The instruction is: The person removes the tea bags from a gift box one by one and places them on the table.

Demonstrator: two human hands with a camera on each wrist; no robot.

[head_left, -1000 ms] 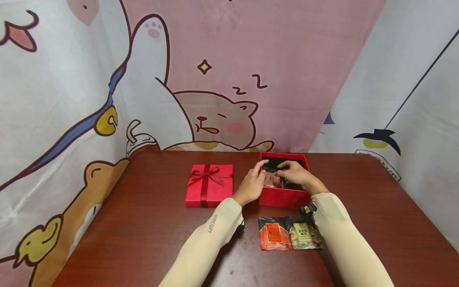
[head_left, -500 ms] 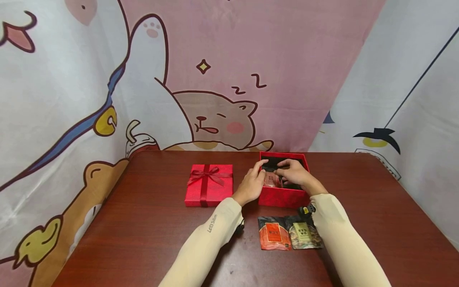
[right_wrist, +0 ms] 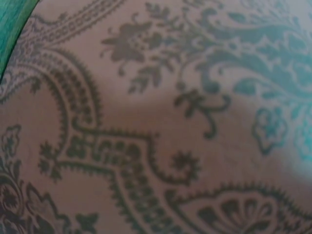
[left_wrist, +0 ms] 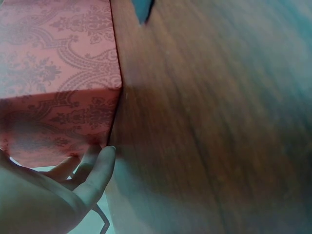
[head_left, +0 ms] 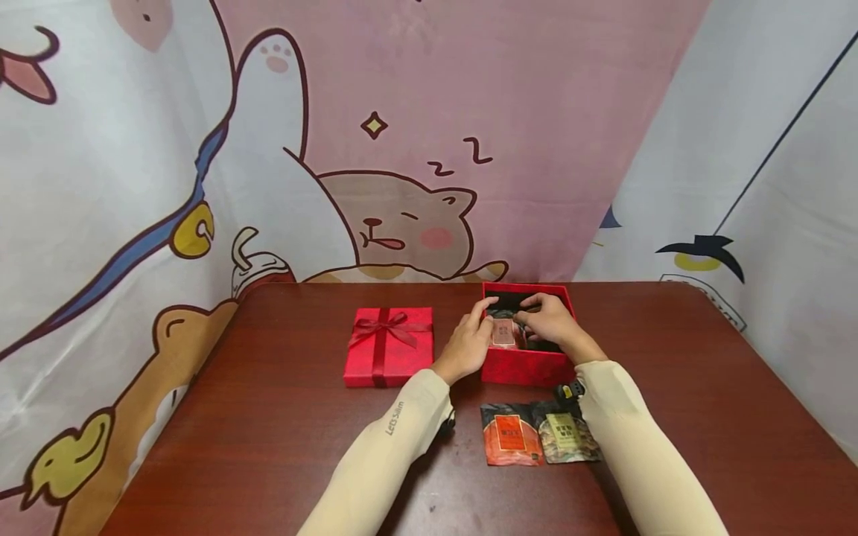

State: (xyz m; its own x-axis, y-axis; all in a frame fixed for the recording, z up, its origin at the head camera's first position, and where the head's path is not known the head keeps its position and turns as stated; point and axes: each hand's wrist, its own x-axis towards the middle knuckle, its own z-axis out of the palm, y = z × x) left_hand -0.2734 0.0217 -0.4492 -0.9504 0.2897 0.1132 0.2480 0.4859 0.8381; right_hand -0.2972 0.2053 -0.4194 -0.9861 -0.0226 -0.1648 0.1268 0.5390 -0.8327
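2 hands (head_left: 464, 347) (head_left: 551, 321) at box (head_left: 526, 368), pouch (head_left: 503, 332) inside

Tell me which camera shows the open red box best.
The head view: there the red box shows its open top, front side and a packet inside. The left wrist view shows only parts of two patterned outer sides; the right wrist view, just close-up pattern, apparently the box's.

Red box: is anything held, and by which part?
Left hand touches red box's left wall; whether it grips, or right hand pinches the pouch inside, is unclear.
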